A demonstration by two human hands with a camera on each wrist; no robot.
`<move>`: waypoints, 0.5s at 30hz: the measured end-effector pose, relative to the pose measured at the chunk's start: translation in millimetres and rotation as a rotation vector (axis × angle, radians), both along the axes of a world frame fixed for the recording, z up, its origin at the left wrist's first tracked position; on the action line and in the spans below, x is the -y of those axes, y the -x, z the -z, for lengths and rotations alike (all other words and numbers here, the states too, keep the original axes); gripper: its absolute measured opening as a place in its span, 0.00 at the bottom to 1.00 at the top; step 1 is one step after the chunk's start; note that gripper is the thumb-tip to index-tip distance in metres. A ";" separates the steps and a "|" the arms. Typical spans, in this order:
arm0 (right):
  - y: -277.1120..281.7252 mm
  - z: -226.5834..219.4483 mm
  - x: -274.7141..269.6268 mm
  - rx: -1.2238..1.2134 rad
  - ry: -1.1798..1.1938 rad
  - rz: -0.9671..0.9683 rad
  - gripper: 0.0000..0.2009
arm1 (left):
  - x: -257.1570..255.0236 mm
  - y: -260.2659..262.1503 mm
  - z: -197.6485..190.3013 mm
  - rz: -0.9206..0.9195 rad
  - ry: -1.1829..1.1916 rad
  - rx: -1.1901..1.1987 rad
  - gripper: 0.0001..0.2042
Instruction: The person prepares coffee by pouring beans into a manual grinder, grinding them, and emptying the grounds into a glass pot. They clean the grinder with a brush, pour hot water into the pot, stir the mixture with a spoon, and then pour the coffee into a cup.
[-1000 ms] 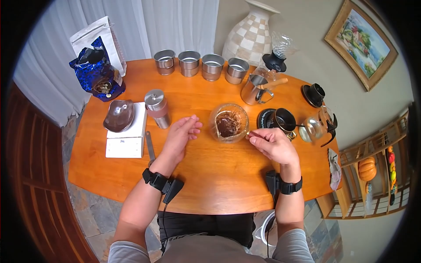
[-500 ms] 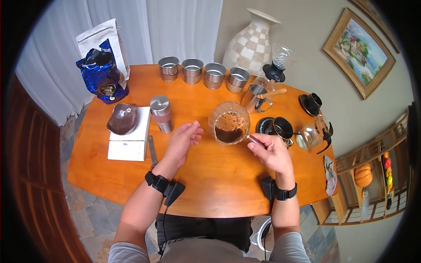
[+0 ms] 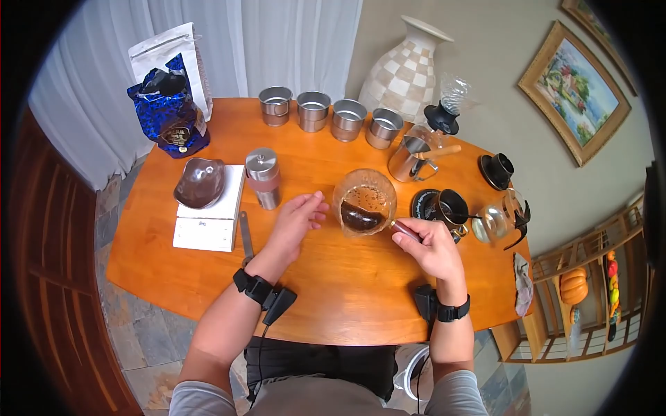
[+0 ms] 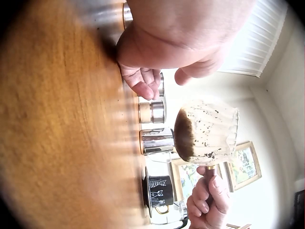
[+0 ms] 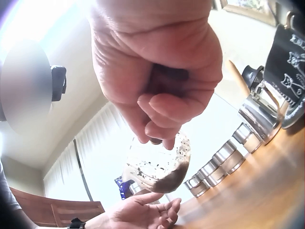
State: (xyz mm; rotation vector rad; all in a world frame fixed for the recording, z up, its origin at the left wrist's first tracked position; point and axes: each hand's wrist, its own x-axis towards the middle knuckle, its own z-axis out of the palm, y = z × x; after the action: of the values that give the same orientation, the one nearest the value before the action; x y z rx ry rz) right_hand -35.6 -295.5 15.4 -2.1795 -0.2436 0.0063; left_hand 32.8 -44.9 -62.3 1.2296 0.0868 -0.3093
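Observation:
My right hand (image 3: 431,249) grips the dark wooden handle (image 3: 406,231) of a round ribbed glass vessel (image 3: 365,191). Dark liquid pools low in the glass, and brown specks cling to its wall. In the left wrist view the vessel (image 4: 214,129) is held above the table, tilted. My left hand (image 3: 297,223) hovers just left of the glass, fingers loosely bent, holding nothing. The right wrist view has the right hand (image 5: 162,81) curled round the handle, with the left hand (image 5: 143,212) palm up below the glass.
Four-cup row aside, several metal cups (image 3: 349,119) line the back edge. A steel pitcher (image 3: 411,159), black cup (image 3: 452,206) and glass pot (image 3: 491,220) stand right. A grinder (image 3: 263,182), white scale (image 3: 206,232), dark bowl (image 3: 200,183) and blue bag (image 3: 170,118) are left.
The liquid in the glass has swirled from the wall into a pool at the lower side. Both hands have shifted slightly within the view, with the right one still gripping the handle.

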 end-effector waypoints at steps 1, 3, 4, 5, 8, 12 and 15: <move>-1.2 3.3 1.3 -0.032 -0.055 0.007 0.11 | 0.2 0.1 -0.8 -0.003 0.001 0.000 0.15; -1.6 1.5 1.1 -0.140 -0.222 -0.003 0.11 | 0.2 0.2 -1.5 -0.005 0.005 -0.002 0.15; -1.9 0.2 0.7 -0.250 -0.391 -0.013 0.11 | -0.1 0.5 -1.9 -0.006 0.006 -0.006 0.14; -4.5 1.5 3.3 -0.246 -0.388 -0.015 0.11 | -0.3 0.3 -1.9 -0.008 0.009 -0.001 0.14; -9.5 2.1 10.8 -0.417 -0.548 -0.077 0.12 | 0.5 -0.4 -0.7 -0.010 -0.002 0.002 0.14; -0.2 -11.5 19.0 -0.391 -0.575 -0.009 0.13 | 0.8 -0.6 -0.6 -0.018 -0.013 -0.001 0.15; 13.4 -23.1 32.9 -0.454 -0.748 0.061 0.13 | 0.4 -0.7 0.7 -0.023 -0.009 -0.004 0.15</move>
State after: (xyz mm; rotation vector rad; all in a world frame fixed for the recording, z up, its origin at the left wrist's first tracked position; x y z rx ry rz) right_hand -49.0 -328.4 38.5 -1.3906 0.0783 0.3211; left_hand 33.5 -45.2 -63.0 1.2356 0.1060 -0.2917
